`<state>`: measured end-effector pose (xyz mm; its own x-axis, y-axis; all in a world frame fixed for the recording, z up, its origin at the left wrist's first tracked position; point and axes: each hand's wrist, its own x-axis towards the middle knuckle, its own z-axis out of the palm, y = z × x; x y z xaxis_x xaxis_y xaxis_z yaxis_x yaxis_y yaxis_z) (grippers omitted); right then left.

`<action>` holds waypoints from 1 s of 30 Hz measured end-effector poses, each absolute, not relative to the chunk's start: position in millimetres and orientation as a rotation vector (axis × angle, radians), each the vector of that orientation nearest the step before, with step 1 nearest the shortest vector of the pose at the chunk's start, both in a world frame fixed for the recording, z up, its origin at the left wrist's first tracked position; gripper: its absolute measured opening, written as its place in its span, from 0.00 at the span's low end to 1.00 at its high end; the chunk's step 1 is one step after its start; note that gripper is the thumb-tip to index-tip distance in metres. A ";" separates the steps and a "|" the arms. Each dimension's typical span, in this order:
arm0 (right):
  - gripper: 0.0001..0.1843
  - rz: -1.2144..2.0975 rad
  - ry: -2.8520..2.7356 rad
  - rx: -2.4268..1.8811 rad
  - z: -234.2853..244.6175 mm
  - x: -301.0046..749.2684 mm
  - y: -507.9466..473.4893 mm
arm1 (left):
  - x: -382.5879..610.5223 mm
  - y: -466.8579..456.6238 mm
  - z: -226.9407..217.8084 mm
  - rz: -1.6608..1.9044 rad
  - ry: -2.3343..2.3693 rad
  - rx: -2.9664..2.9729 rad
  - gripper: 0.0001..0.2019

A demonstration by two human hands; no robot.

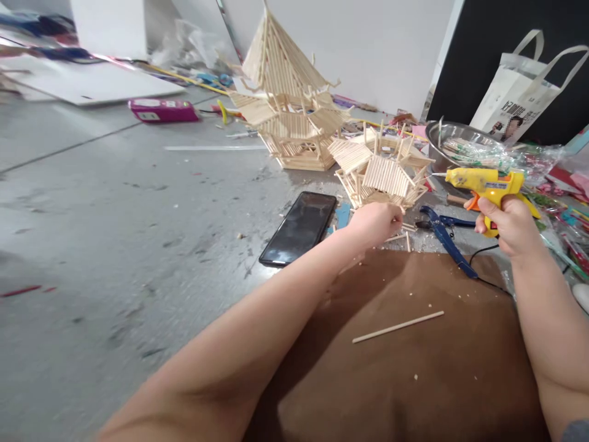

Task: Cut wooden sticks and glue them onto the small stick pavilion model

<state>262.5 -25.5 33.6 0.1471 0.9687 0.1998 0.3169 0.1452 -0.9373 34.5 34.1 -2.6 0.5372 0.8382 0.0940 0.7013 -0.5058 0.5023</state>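
My right hand (513,224) is wrapped round the handle of a yellow glue gun (483,181), its nozzle aimed left toward a small roofed model made of wooden sticks (384,169). In front of that model, my left hand (377,222) is closed with its fingers curled. What those fingers hold, if anything, is hidden. Short cut sticks (408,241) lie just right of and below this hand. A single wooden stick (398,326) rests on the brown sheet (442,380) nearer to me.
Behind stands a taller stick pagoda (288,123). A black phone (299,227) lies left of my left hand, and blue-handled cutters (444,239) lie between my hands. At the right are a metal bowl (432,138) and a white bag (510,92). A purple box (163,111) sits farther left.
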 end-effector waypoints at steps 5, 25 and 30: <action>0.13 0.962 -1.355 -1.277 39.7 267.9 -29.5 | 33.7 32.9 -7.6 0.150 1.367 2.559 0.11; 0.12 0.752 -0.887 -1.867 6.9 359.2 -5.9 | 46.7 21.6 -26.5 0.113 1.228 2.751 0.14; 0.13 0.564 -0.809 -1.944 -8.6 383.3 -3.8 | 47.9 20.9 -29.2 0.110 1.240 2.761 0.14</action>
<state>383.3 -3.8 -8.6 0.6782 0.7325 -0.0582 0.3081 -0.3554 -0.8825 47.9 20.9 -29.2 0.6633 0.7481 0.0202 0.7399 -0.6596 0.1321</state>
